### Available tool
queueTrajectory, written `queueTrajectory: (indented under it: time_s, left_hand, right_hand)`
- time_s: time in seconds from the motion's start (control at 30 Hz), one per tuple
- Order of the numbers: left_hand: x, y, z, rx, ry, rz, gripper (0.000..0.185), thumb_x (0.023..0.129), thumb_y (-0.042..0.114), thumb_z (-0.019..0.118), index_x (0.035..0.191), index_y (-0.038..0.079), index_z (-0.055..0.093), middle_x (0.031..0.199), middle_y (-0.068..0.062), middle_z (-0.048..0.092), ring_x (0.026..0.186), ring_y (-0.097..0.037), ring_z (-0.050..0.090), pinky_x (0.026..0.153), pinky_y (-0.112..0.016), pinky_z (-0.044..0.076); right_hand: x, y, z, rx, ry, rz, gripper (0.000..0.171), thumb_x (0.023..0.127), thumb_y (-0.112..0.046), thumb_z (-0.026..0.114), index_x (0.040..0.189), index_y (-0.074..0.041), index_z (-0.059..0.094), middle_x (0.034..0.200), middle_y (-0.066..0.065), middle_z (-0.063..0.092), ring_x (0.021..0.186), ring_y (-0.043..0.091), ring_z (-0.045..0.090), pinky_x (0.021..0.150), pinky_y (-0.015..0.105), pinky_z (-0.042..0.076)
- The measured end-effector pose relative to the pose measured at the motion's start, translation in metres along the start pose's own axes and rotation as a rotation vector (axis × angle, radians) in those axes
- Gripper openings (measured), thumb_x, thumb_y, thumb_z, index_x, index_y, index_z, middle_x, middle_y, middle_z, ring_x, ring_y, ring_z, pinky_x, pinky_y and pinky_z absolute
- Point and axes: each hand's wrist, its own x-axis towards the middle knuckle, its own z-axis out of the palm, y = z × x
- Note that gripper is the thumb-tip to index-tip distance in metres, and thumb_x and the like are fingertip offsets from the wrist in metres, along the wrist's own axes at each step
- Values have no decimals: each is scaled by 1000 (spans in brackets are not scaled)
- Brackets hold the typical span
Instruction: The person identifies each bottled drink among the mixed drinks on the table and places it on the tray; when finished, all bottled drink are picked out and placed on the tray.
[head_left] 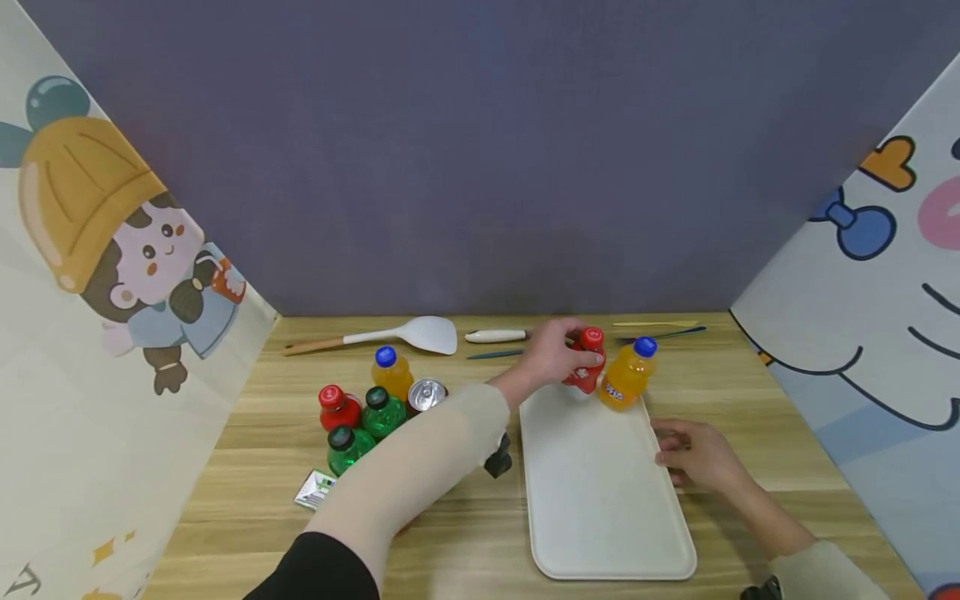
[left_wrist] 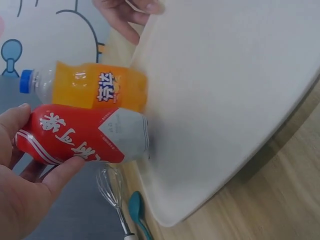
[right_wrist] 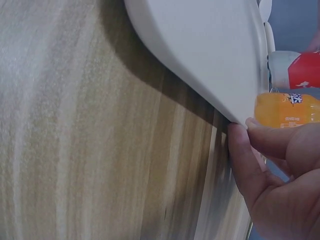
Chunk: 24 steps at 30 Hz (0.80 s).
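Note:
In the head view my left hand (head_left: 551, 354) holds a red-capped cola bottle (head_left: 591, 360) over the far end of a white rectangular tray (head_left: 607, 492). The left wrist view shows thumb and fingers curled round the upper part of its red label; its base is right at the tray surface. Close beside it, an orange soda bottle (head_left: 626, 379) with a blue cap stands upright on the tray's far right corner. My right hand (head_left: 697, 454) pinches the tray's right rim between thumb and fingers, as the right wrist view shows.
Left of the tray stand an orange soda bottle (head_left: 392, 375), a red-capped bottle (head_left: 339, 408), two green bottles (head_left: 384, 414) and a can (head_left: 427, 395), partly behind my left arm. A small packet (head_left: 314, 489) lies nearby. Along the back lie a white spatula (head_left: 423, 333), a whisk (left_wrist: 111, 187) and other utensils.

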Motion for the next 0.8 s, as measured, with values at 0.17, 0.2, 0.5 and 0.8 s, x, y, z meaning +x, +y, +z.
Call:
queueTrajectory:
  time_s: [0.17, 0.2, 0.5, 0.8]
  left_hand:
    - [4, -3, 9, 34, 14, 1, 42, 88, 21, 84, 126, 13, 69, 109, 0, 69, 91, -14, 62, 74, -25, 59]
    - [5, -3, 10, 41, 15, -1, 42, 88, 21, 84, 126, 14, 69, 109, 0, 69, 92, -13, 62, 75, -26, 59]
    - [5, -6, 18, 104, 16, 7, 40, 89, 24, 83, 125, 15, 69, 110, 3, 68, 93, -11, 61, 76, -24, 59]
    - [5, -1, 19, 162, -3, 5, 41, 89, 30, 83, 124, 16, 68, 109, 4, 66, 92, -10, 60, 76, -22, 58]
  right_hand:
    - [0, 0, 0, -4, -2, -2, 52, 92, -2, 73, 140, 6, 56, 100, 14, 69, 69, 20, 65, 57, 32, 60]
    - [0, 0, 0, -5, -2, 0, 52, 92, -2, 73, 140, 5, 56, 99, 14, 68, 68, 21, 65, 57, 32, 60]
    - [0, -2, 1, 24, -6, 24, 53, 92, -1, 73, 141, 5, 56, 102, 15, 69, 71, 20, 67, 58, 33, 61]
    - [0, -5, 0, 21, -1, 23, 53, 91, 0, 74, 140, 5, 56, 102, 17, 69, 69, 20, 66, 57, 34, 61]
